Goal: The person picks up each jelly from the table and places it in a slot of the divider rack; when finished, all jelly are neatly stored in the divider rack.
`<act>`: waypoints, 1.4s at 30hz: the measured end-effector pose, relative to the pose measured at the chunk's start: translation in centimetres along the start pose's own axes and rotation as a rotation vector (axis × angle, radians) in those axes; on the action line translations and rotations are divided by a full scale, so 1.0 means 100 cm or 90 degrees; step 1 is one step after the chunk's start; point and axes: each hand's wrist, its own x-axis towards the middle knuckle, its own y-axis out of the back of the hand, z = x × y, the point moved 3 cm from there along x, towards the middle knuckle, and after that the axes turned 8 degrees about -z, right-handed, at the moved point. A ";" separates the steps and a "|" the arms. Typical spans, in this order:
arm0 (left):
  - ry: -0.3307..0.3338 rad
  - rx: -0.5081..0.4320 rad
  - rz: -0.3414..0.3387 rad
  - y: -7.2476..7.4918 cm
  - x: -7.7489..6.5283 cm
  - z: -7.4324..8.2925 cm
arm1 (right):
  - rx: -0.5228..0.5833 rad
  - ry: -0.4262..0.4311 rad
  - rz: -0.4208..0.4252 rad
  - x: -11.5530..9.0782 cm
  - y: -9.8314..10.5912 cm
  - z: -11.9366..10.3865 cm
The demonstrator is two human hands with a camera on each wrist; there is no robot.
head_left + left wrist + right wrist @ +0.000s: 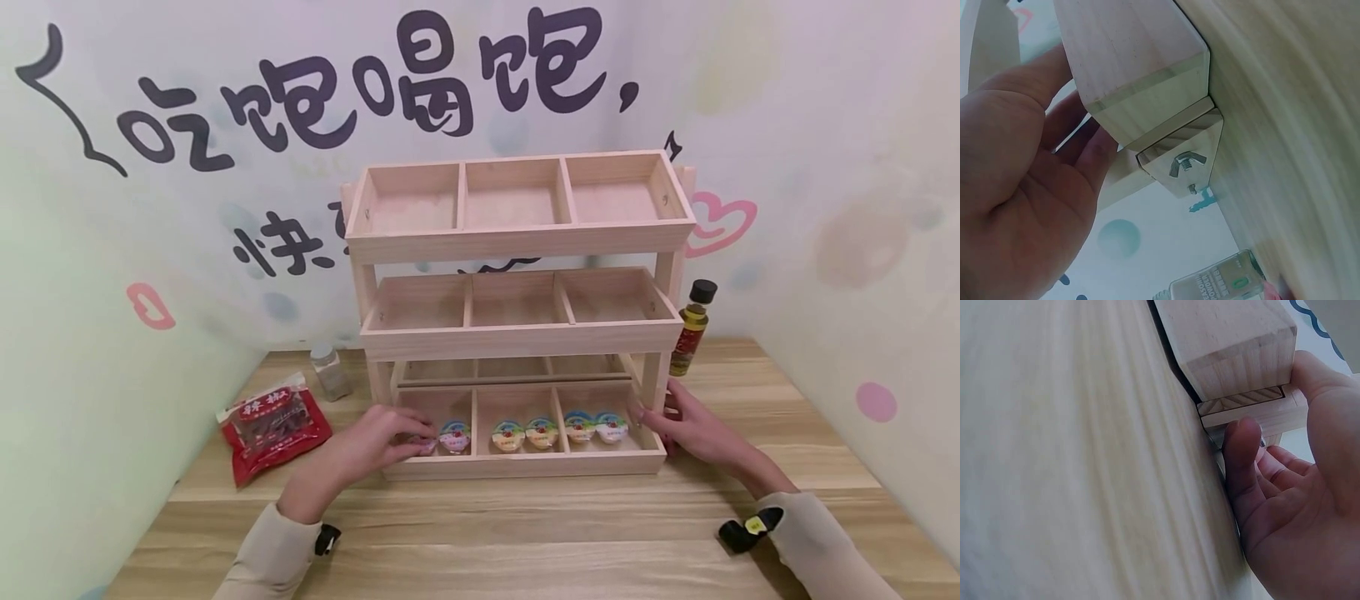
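A three-tier wooden rack (517,342) stands on the table, each tier split into three compartments. In the head view my left hand (378,437) reaches over the front of the bottom left compartment and pinches a small pink-lidded jelly cup (426,447). The rack's front hides those fingertips in the left wrist view. Beside that cup sits another pink jelly cup (454,436). Two orange-lidded cups (508,435) lie in the middle compartment, and two blue-topped cups (580,427) in the right one. My right hand (693,425) grips the rack's bottom right side, thumb over the wall.
Left of the rack lie a red bag of dried chilies (273,425) and a small clear jar (330,372). Behind the right side stands an oil bottle (692,329) with a black cap. A wing nut (1187,161) sticks out of the rack's left side. Walls enclose the table.
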 end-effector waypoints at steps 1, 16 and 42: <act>0.003 0.000 -0.003 0.000 0.000 0.000 | -0.001 0.001 0.001 0.000 0.000 0.000; 0.001 -0.066 -0.014 0.000 -0.003 -0.006 | 0.002 0.007 0.001 0.000 -0.001 0.000; 0.042 -0.065 -0.003 0.001 -0.004 -0.006 | -0.008 0.009 -0.001 -0.001 -0.001 0.000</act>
